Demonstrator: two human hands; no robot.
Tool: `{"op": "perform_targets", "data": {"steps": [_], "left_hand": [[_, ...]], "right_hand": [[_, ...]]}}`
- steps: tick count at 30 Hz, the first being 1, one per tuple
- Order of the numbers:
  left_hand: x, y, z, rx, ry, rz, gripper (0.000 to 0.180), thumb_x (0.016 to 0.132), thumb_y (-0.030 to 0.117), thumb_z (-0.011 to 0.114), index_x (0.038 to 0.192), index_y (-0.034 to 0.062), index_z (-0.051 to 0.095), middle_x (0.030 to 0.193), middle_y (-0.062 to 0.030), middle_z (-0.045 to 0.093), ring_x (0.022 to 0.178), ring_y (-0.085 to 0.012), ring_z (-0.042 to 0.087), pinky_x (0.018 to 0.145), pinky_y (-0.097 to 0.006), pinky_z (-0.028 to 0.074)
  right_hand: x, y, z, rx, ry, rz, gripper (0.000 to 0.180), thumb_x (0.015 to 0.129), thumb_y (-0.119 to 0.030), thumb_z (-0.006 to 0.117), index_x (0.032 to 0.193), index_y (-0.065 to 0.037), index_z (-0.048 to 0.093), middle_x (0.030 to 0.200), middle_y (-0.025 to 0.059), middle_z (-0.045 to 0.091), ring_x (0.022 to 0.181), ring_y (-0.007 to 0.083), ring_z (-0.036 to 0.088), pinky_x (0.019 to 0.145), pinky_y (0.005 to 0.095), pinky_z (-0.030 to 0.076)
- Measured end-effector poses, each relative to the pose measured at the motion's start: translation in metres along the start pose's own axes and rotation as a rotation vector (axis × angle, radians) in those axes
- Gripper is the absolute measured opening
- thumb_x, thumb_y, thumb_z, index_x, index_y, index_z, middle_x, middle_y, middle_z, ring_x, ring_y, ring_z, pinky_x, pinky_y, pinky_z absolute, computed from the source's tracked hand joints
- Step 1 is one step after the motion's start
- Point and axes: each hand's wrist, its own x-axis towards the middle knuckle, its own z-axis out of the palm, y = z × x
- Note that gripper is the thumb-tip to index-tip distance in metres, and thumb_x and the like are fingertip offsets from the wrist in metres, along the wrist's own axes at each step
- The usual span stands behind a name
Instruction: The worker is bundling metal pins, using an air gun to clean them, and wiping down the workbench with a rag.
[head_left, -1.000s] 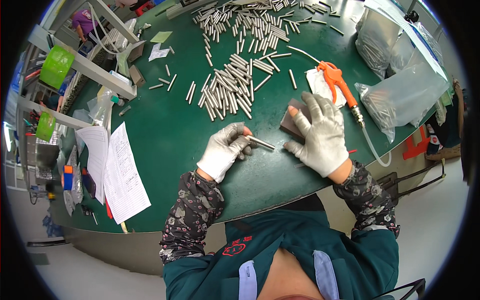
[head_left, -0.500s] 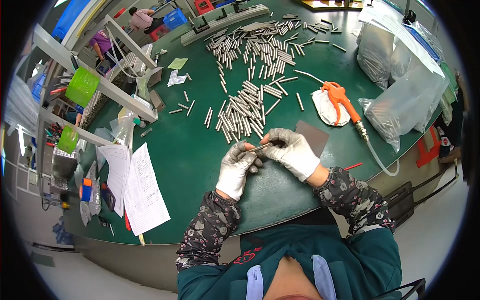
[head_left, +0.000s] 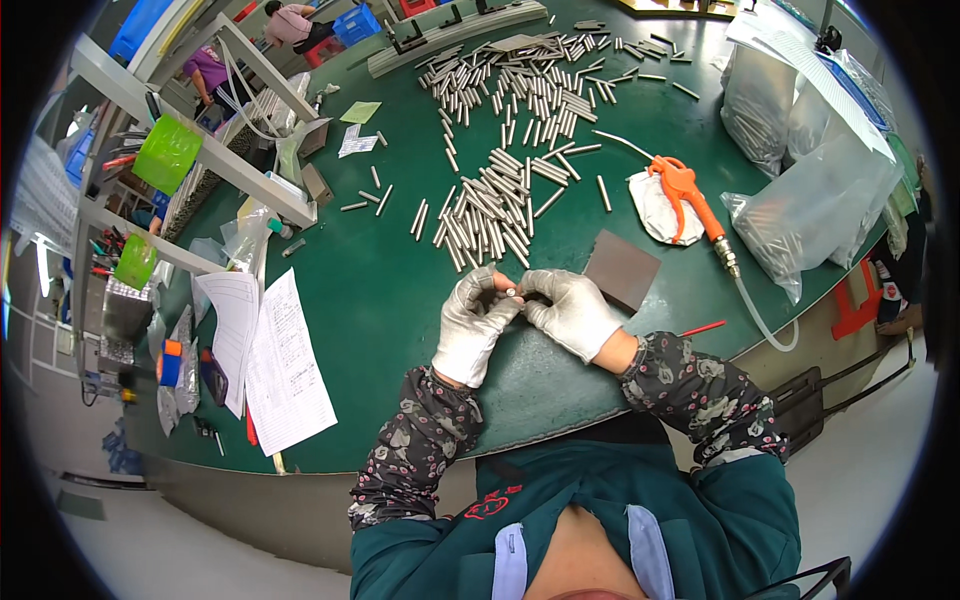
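Note:
Both hands wear white gloves and meet over the green table (head_left: 390, 290). My left hand (head_left: 472, 325) and my right hand (head_left: 570, 312) pinch the two ends of one short metal rod (head_left: 512, 292), held up off the table with its end facing the camera. A brown square pad (head_left: 622, 270) lies just right of my right hand. A heap of similar metal rods (head_left: 490, 215) lies just beyond my fingers.
More rods (head_left: 530, 85) are spread at the far side. An orange air blow gun (head_left: 688, 195) with hose rests on a white cloth. Clear bags of rods (head_left: 800, 200) stand at right. Paper sheets (head_left: 270, 355) lie left, beside a metal rack with green tape rolls (head_left: 165, 155).
My right hand left the brown pad and both hands drew together, lifting the rod off the table and turning it end-on. The view also shifted.

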Motion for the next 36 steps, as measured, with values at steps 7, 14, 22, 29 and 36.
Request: {"op": "perform_targets", "data": {"steps": [7,14,22,29,36], "left_hand": [[0.001,-0.008,0.000,0.056,-0.007,0.023,0.025,0.074,-0.006,0.067,0.094,0.0057,0.057,0.082,0.0045,0.054,0.070,-0.0031,0.049,0.066,-0.016,0.044],[0.001,-0.008,0.002,0.085,-0.021,0.044,0.026,0.074,-0.006,0.067,0.094,0.0062,0.057,0.081,0.0055,0.053,0.068,-0.0021,0.046,0.063,-0.016,0.042],[0.006,-0.009,0.003,0.028,0.000,-0.016,0.024,0.075,-0.005,0.066,0.093,0.0058,0.055,0.080,0.0049,0.052,0.069,-0.0027,0.047,0.064,-0.017,0.042],[0.005,-0.010,-0.007,0.206,0.014,0.054,0.020,0.080,0.000,0.063,0.096,0.0052,0.053,0.086,0.0025,0.052,0.079,-0.0060,0.049,0.072,-0.019,0.042],[0.034,0.046,-0.088,0.966,0.226,0.329,0.019,0.078,0.003,0.064,0.093,0.0062,0.054,0.075,-0.0032,0.057,0.070,-0.0145,0.056,0.069,-0.026,0.047]], "right_hand": [[-0.001,0.003,0.004,-0.030,0.045,-0.040,0.015,0.072,-0.009,0.057,0.086,-0.005,0.060,0.081,0.0156,0.060,0.079,0.0333,0.058,0.069,0.0398,0.046],[-0.002,0.007,0.005,-0.055,0.067,-0.063,0.018,0.072,-0.010,0.059,0.089,-0.004,0.062,0.084,0.0160,0.061,0.080,0.0337,0.058,0.071,0.0399,0.046],[0.001,0.005,0.000,-0.077,0.018,-0.051,0.020,0.072,-0.011,0.060,0.090,-0.003,0.063,0.085,0.0164,0.062,0.081,0.0341,0.058,0.072,0.0399,0.046],[0.002,-0.002,-0.002,-0.054,-0.014,-0.077,0.019,0.073,-0.011,0.059,0.091,-0.005,0.061,0.080,0.0152,0.061,0.076,0.0311,0.059,0.069,0.0373,0.047],[-0.010,-0.003,-0.008,0.066,0.011,-0.017,0.016,0.076,-0.005,0.058,0.091,0.000,0.062,0.080,0.0145,0.062,0.071,0.0272,0.061,0.068,0.0331,0.048]]}}
